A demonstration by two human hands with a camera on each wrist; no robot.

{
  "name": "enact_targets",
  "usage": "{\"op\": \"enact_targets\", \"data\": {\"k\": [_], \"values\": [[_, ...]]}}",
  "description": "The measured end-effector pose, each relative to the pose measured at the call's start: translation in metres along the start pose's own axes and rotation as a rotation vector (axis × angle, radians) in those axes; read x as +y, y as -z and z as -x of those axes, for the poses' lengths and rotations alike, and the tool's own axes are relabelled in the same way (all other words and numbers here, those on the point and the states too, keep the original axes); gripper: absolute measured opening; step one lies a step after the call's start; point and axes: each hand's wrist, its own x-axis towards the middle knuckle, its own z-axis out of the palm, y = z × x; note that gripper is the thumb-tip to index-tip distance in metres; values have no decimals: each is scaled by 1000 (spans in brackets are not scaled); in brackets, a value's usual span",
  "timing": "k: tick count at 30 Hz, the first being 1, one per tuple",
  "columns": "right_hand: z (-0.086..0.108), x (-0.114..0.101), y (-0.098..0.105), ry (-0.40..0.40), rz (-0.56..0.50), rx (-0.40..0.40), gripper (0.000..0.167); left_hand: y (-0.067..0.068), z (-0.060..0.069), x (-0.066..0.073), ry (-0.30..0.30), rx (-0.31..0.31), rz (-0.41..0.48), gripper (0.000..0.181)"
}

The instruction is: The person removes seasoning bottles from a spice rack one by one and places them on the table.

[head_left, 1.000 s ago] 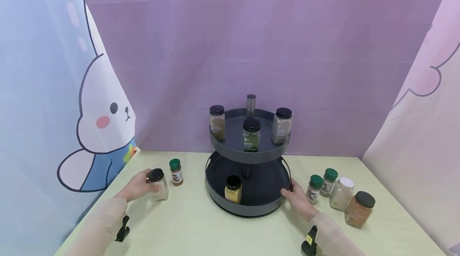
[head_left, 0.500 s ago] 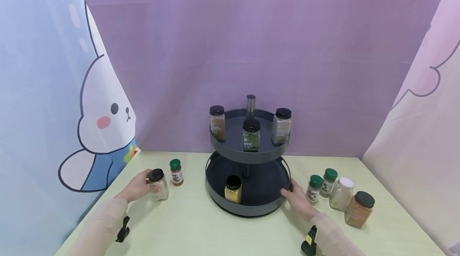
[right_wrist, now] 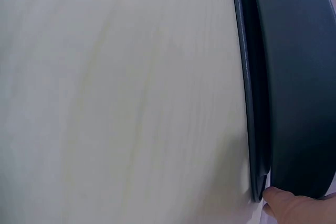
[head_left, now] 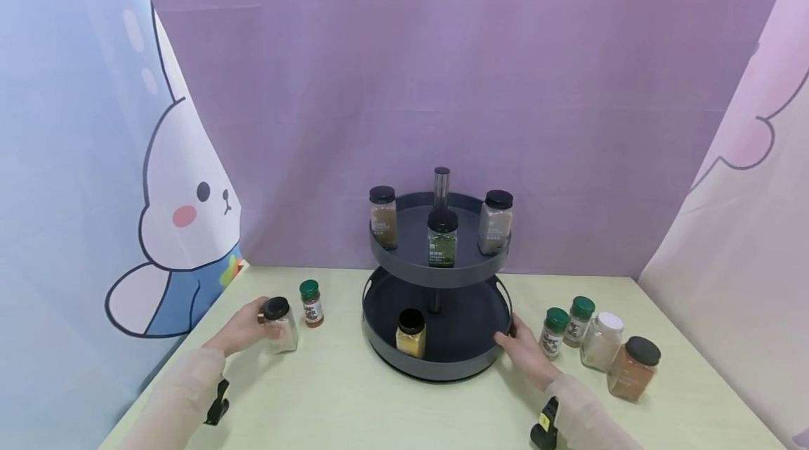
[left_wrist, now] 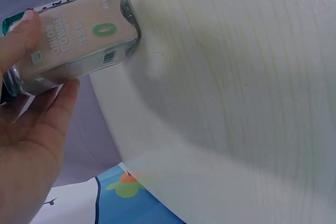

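Note:
The left hand (head_left: 243,327) grips a clear square jar (head_left: 284,335) with a black lid, left of the rack; in the left wrist view the thumb and fingers hold the labelled jar (left_wrist: 73,40) from both sides. The right hand (head_left: 527,352) holds the right rim of the lower tier of a dark two-tier round rack (head_left: 436,370); the right wrist view shows fingers (right_wrist: 299,208) at the rack wall (right_wrist: 299,87). A yellow-filled jar (head_left: 411,334) stands on the lower tier. Three black-lidded jars, one with green contents (head_left: 442,239), stand on the upper tier.
A green-lidded bottle (head_left: 312,304) stands between the left hand and the rack. Right of the right hand are two green-lidded bottles (head_left: 553,333), a white-lidded jar (head_left: 602,342) and a black-lidded jar with orange-brown contents (head_left: 632,370). A purple curtain (head_left: 442,71) hangs behind the table.

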Motion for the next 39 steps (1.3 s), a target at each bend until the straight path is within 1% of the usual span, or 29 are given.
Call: {"op": "enact_targets", "data": {"k": [5, 8, 12, 16, 19, 22, 24, 28, 29, 31, 37, 39], "values": [[1, -1, 0, -3, -1, 0, 69, 8, 1, 10, -4, -14, -4, 74], [2, -2, 0, 4, -2, -1, 68, 17, 3, 21, -8, -16, -21, 77], [3, -3, 0, 9, -2, -2, 68, 31, 6, 39, -32, 10, -47, 74], [3, -2, 0, 16, -7, -3, 69, 40, 7, 53, -88, 63, -70, 66], [3, -1, 0, 25, -9, -1, 69, 41, 7, 62, -147, 79, -62, 61], [4, -2, 0, 28, -4, -2, 69, 37, 6, 70, -196, 66, -42, 57], [4, -2, 0, 26, -1, -4, 69, 31, 5, 76, -227, 41, -19, 55], [4, -2, 0, 9, -1, -1, 69, 15, 1, 87, -246, -16, 16, 53], [3, -1, -1, 5, -2, 0, 69, 11, 0, 91, -243, -30, 24, 52], [4, -1, -1, -1, -3, 2, 69, 2, -2, 98, -251, -52, 25, 51], [4, -3, 0, -10, -12, 1, 69, -24, -11, 121, -340, -119, -19, 45], [4, -4, 0, -13, -13, 1, 69, -32, -13, 128, -365, -152, -29, 45]]}}
